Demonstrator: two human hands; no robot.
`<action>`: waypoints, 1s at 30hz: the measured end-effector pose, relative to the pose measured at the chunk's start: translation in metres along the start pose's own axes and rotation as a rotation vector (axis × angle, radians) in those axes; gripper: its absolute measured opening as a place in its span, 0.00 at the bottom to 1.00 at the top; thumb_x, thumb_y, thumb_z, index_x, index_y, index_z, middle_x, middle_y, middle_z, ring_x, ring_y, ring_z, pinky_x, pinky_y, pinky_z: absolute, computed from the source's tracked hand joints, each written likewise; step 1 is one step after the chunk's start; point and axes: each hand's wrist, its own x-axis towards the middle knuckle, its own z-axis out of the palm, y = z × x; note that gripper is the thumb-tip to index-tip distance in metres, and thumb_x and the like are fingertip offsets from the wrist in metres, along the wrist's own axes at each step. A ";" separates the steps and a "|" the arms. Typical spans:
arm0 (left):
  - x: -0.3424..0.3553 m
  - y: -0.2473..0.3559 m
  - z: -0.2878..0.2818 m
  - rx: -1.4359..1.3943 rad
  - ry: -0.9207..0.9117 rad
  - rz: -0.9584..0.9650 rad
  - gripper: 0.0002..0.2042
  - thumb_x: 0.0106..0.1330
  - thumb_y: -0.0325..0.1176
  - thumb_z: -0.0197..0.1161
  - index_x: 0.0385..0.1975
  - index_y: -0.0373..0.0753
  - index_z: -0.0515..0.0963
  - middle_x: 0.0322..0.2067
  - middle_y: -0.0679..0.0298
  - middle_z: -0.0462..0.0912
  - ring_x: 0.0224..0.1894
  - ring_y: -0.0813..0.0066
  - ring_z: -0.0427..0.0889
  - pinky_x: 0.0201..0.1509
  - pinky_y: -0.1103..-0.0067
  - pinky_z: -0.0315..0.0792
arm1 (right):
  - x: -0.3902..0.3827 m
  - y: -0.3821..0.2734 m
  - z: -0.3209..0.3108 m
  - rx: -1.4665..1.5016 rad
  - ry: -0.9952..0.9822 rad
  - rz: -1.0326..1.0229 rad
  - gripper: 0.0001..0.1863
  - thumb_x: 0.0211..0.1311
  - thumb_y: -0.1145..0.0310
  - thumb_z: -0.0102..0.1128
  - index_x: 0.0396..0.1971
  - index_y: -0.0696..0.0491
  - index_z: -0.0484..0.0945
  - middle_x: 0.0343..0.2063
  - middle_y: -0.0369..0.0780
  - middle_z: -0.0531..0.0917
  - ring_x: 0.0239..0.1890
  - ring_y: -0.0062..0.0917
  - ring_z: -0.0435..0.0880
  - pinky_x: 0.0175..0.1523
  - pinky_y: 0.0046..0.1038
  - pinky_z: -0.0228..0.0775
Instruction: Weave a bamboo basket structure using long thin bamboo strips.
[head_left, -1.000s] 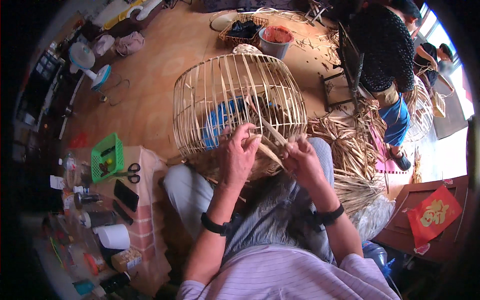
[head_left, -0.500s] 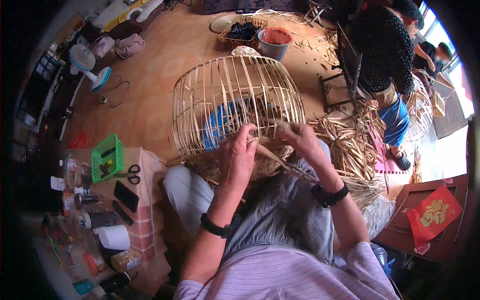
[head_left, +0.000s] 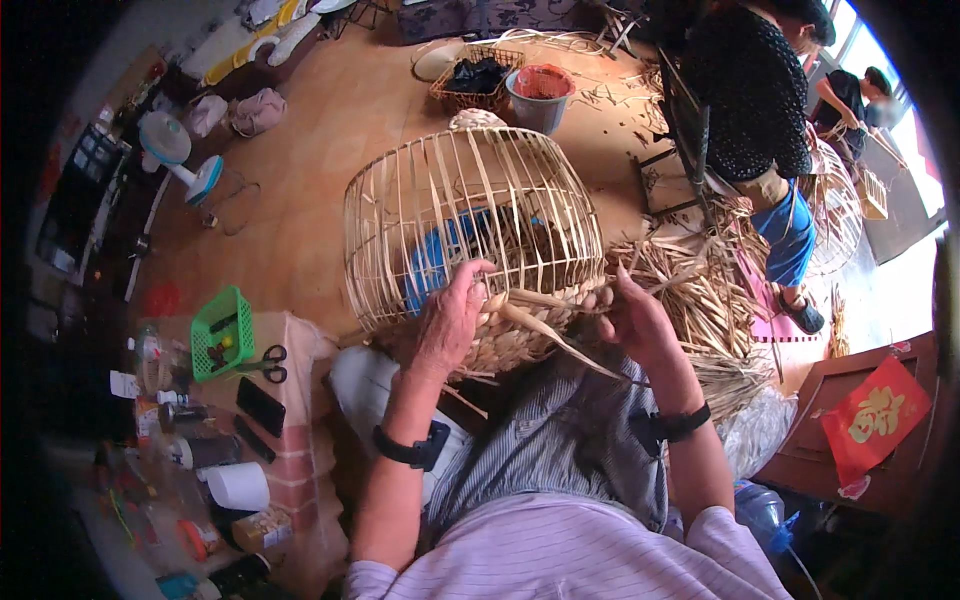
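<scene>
A large round basket frame [head_left: 470,190] of thin pale slats lies tilted in front of me, its near part woven with thick twisted plant strips [head_left: 515,345]. My left hand [head_left: 448,325] is closed at the woven edge, thumb and fingers pinching the base of a dry strip. From there a loose pale strip [head_left: 550,333] slants down to the right over my leg. My right hand [head_left: 645,325] is at the basket's right side, fingers bent around a strip that runs across from the left hand. Something blue [head_left: 430,265] shows through the slats.
A heap of dry strips [head_left: 690,300] lies to the right, near a seated person [head_left: 750,100]. At left, a cloth-covered table [head_left: 300,420] bears a green basket [head_left: 222,335], scissors [head_left: 272,364], a phone [head_left: 261,405] and bottles. A bucket [head_left: 540,100] stands beyond.
My right hand has moved right and slightly down, away from my left hand. My left hand has shifted a little left and stays at the woven edge. The view has shifted slightly.
</scene>
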 end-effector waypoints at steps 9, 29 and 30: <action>-0.011 0.020 -0.015 0.392 0.094 0.368 0.19 0.68 0.18 0.55 0.58 0.39 0.79 0.46 0.50 0.86 0.50 0.47 0.85 0.55 0.60 0.78 | -0.023 0.017 0.008 0.021 0.096 -0.153 0.28 0.81 0.48 0.53 0.59 0.60 0.76 0.54 0.46 0.84 0.54 0.36 0.86 0.57 0.37 0.80; -0.009 -0.008 0.035 0.107 0.170 0.272 0.17 0.57 0.26 0.76 0.47 0.40 0.83 0.39 0.57 0.88 0.43 0.54 0.87 0.47 0.65 0.81 | -0.063 -0.050 0.070 0.188 -0.282 -0.159 0.22 0.83 0.52 0.45 0.44 0.59 0.75 0.18 0.37 0.75 0.17 0.21 0.74 0.23 0.22 0.70; -0.008 -0.005 0.039 0.140 0.171 0.241 0.17 0.58 0.27 0.75 0.47 0.40 0.83 0.39 0.57 0.88 0.43 0.54 0.87 0.46 0.65 0.81 | -0.059 -0.046 0.067 0.275 -0.257 -0.208 0.22 0.83 0.52 0.45 0.43 0.58 0.75 0.21 0.39 0.77 0.19 0.22 0.77 0.25 0.24 0.73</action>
